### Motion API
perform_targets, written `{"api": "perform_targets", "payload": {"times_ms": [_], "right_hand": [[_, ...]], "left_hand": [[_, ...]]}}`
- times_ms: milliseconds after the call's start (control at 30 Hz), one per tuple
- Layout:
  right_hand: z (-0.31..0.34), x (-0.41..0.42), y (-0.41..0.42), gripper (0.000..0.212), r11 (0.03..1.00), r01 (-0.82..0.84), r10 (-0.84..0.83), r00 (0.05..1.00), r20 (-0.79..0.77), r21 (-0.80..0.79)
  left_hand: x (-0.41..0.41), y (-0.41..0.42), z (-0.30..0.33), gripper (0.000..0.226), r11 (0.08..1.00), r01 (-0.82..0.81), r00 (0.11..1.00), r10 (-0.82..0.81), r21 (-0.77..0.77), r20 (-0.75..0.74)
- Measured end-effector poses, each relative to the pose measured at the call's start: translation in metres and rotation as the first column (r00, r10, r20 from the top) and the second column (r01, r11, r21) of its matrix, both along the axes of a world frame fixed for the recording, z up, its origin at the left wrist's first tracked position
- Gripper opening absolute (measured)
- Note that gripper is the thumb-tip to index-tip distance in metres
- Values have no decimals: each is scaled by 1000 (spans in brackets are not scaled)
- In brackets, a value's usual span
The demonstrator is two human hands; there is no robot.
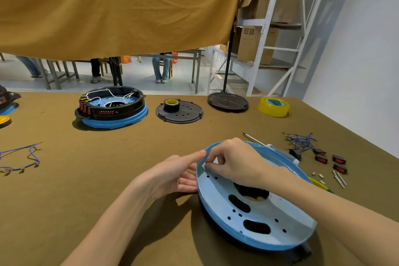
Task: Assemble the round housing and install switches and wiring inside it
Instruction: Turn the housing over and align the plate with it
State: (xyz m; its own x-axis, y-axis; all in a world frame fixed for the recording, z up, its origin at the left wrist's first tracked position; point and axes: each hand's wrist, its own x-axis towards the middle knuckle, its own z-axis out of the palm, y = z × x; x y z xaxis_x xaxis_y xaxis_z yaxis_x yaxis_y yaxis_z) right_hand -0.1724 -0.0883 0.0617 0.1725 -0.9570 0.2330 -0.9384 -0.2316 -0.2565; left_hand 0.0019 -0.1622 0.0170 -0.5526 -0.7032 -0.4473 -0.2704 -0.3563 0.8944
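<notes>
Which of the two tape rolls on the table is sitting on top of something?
The small dark roll with the yellow core: it rests on the round black perforated plate. The larger yellow roll sits directly on the brown table cloth.

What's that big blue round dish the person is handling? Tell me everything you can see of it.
The blue dish is a shallow round pan, pale blue inside with a brighter blue rim, possibly under a protective film. Its floor has a large central opening, two oblong slots and several small round holes. It sits tilted on the brown table over a dark part. The left hand steadies its outer edge; the right hand pinches at the inner wall near the rim.
</notes>
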Motion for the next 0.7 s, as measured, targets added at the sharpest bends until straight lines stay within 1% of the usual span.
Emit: {"api": "perform_targets", "payload": {"times_ms": [167, 233, 300, 400, 467, 533, 700], "right_hand": [[-6, 4, 1, 12, 999, -8, 8, 1000, 16, -43], [-9, 4, 3, 13, 999, -12, 12, 1000, 4, -52], [-8, 2, 4, 12, 999, -1, 3, 999, 49, -49], [0, -5, -1, 10, 999, 8, -1, 989, 146, -43], [7, -11, -5, 9, 1000, 10, -4, 974, 225, -28], [10, -16, -8, 8, 1000, -5, 2, 960, 279, 11], [1, -19, -5, 8, 999, -6, -2, 966, 260, 31]], "left_hand": [[4, 0, 3, 70, 998, 12, 1000, -11, 65, -16], [6, -1, 6, 70, 992, 8, 1000, -4, 124, -30], [8, 0, 8, 68, 982, 6, 998, 5, 187, -58], [9, 1, 10, 55, 965, 8, 991, 27, 262, -133], [8, 0, 9, 42, 958, -26, 984, 74, 284, -161], [7, 0, 7, 34, 955, -34, 978, 92, 294, -185], [3, 1, 0, 28, 964, -41, 977, 94, 264, -192]]}}
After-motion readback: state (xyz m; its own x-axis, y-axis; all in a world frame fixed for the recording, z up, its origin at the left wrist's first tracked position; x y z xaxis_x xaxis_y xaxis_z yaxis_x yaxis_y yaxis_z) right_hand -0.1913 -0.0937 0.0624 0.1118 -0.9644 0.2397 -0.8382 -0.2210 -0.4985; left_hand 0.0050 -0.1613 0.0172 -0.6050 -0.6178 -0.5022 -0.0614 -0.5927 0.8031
